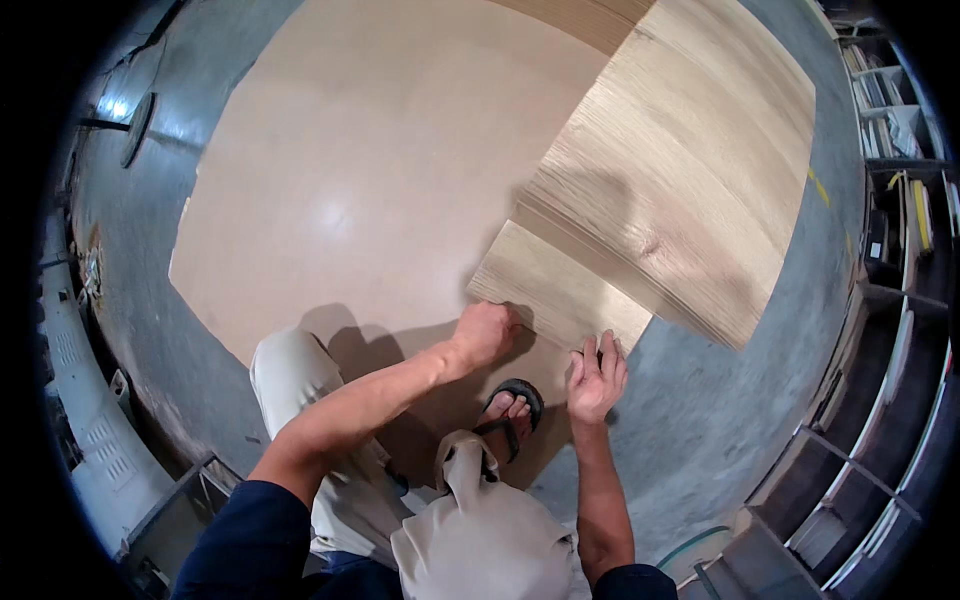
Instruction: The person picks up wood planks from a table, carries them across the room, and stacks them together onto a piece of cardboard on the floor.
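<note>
A short wood-grain board (560,285) lies just in front of me, against the near side of a stack of larger wood-grain boards (690,150). My left hand (487,332) is closed at the left end of its near edge, with the fingertips hidden. At the right part of the same edge is my right hand (597,378), its fingers stretched out and touching the board. Beneath them spreads a large plain beige sheet (370,150).
My sandalled foot (508,420) stands close behind the short board. Grey concrete floor (690,420) surrounds the sheet. Shelves with flat pieces (880,350) run along the right, and a pale slotted casing (100,430) sits at far left. A round-based stand (138,130) is at upper left.
</note>
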Available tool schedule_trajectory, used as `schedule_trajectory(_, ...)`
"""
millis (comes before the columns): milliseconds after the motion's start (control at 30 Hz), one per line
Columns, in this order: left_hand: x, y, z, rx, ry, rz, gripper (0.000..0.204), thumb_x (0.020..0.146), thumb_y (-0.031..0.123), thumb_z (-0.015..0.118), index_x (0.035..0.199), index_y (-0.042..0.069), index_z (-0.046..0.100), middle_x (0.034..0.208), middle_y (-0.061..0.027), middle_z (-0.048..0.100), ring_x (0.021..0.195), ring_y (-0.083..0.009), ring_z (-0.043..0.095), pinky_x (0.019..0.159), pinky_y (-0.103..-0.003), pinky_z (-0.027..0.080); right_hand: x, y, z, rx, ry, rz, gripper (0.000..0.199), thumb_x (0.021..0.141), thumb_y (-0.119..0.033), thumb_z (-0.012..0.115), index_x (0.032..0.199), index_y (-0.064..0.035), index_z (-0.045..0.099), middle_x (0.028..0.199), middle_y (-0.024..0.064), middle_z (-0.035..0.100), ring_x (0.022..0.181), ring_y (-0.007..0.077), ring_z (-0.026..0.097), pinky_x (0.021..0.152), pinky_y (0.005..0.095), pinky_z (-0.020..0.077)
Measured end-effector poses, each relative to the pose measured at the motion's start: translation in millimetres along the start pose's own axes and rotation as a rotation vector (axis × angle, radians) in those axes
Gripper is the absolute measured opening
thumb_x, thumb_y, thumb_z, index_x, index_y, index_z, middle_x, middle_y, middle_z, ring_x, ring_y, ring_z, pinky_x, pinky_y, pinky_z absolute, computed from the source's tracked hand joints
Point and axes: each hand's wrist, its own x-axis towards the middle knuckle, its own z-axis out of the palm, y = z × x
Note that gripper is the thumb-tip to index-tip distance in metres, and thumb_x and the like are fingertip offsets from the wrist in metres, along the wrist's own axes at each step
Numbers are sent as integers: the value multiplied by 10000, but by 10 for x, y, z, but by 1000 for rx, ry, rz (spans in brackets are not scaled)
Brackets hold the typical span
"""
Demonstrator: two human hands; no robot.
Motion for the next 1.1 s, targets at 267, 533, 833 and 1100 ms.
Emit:
schedule_trajectory(267,-89,231,-462,-53,-320,-303,187,768,207,618,876,84,708,841,-176,672,801,-368,643,727,-444,523,155,-92,38,-26,54,-98,343,838,-230,640,1150,-87,631,1255,162,562,1126,401,524,940,486,430)
schedule_trajectory(533,-2429,611,-2424,-476,441,-623,333,861,245,601,1102,16,634,891,-163,680,818,-326,655,750,-383,515,887,-1282,-784,139,-959,146,462,841,-258,629,1221,-1,576,1188,196,612,1109,331,570,950,400,431)
schedule_trajectory(833,-6667,2793,-2996,-531,865,-1351,275,849,326,591,974,97,676,931,-145,677,884,-320,645,772,-413,501,1058,-3101,-1784,862,-1083,255,224,895,-248,582,765,-67,583,690,32,593,604,122,558,537,256,467)
schedule_trajectory(1100,-7695,4330,-2031,-838,1350,-1424,332,864,356,643,1058,90,684,874,-31,694,824,-118,630,752,-291,496,119,-4894,-2033,607,-1568,-147,403,957,-365,484,1143,-28,604,1116,103,642,994,221,610,821,369,528)
